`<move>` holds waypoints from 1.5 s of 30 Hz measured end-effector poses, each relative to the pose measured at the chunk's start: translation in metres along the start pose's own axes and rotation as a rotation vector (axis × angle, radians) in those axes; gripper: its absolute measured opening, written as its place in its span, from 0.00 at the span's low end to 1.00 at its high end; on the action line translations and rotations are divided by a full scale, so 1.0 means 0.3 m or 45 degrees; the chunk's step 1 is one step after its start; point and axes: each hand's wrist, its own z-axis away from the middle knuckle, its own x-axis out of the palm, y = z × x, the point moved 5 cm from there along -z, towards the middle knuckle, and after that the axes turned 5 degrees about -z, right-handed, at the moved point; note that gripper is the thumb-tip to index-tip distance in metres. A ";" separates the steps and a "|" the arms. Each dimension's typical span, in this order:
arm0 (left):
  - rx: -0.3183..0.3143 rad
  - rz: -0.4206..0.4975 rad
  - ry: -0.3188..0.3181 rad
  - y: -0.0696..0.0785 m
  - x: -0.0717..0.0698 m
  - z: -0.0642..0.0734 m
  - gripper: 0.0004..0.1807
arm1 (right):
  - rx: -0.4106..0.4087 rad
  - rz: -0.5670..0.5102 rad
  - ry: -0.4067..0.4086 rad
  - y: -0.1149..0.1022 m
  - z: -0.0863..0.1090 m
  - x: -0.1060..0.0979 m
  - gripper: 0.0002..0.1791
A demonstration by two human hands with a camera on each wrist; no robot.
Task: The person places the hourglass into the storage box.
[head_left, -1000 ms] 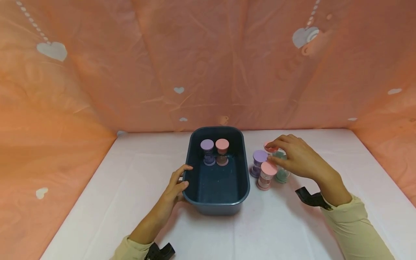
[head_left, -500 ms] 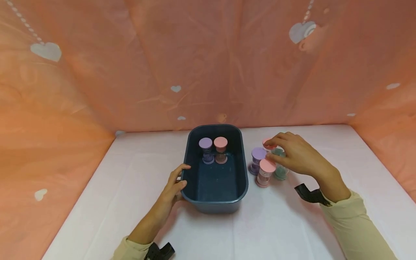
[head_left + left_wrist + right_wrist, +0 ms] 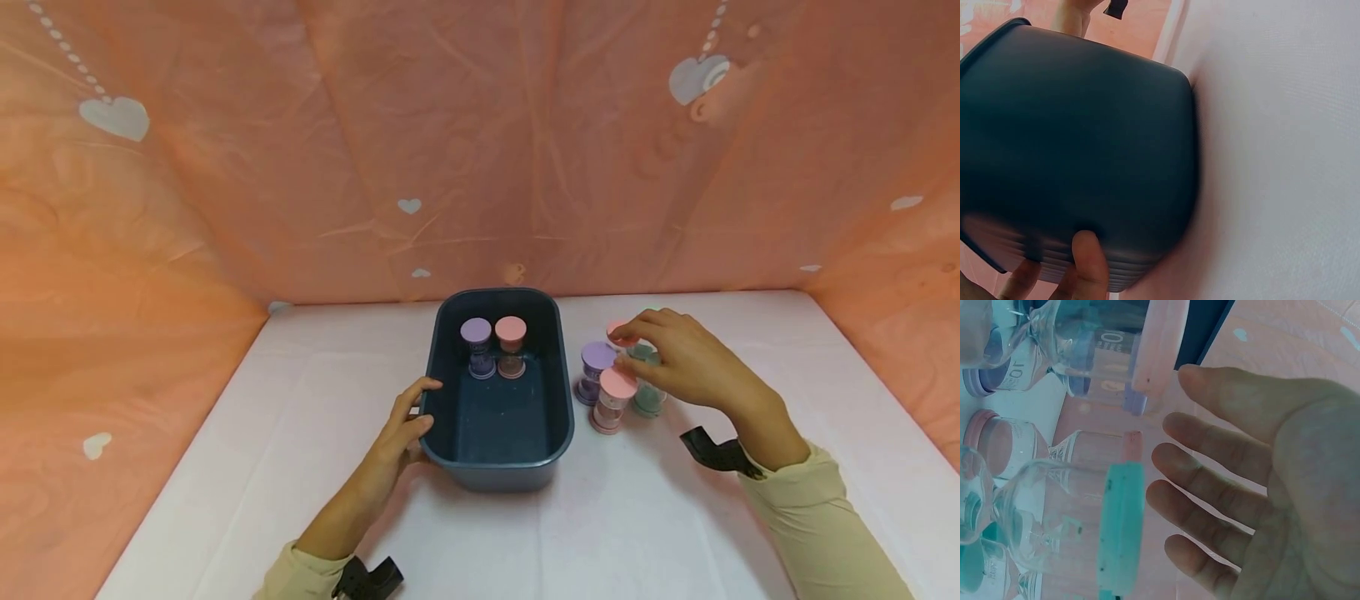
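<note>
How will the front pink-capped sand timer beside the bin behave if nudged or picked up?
The pink-capped sand timer may tip if nudged, since it stands tall on a narrow round base. Its clear, narrow-waisted body looks rigid, so probably stiff and possibly fragile. Toppled, its round ends might let it roll.

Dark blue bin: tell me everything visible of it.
The dark blue bin is a deep, open-topped oblong tub with rounded corners, a rim and smooth walls, perhaps plastic or metal. It sits upright on the white cloth. The left hand touches its left side. A purple-capped hourglass and a pink-capped hourglass stand inside, toward the far end.
</note>
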 end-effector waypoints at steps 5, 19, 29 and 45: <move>0.002 0.010 -0.001 0.000 -0.002 -0.002 0.27 | -0.001 0.000 -0.001 0.001 -0.001 -0.003 0.18; 0.017 -0.010 -0.003 0.003 0.000 -0.004 0.28 | -0.100 -0.026 -0.138 0.004 0.018 0.003 0.17; 0.019 -0.011 0.010 -0.001 -0.001 -0.004 0.28 | -0.133 -0.114 -0.179 0.000 0.027 0.005 0.19; 0.005 -0.018 0.015 0.000 -0.001 -0.008 0.27 | -0.218 -0.082 -0.239 -0.040 0.027 0.049 0.22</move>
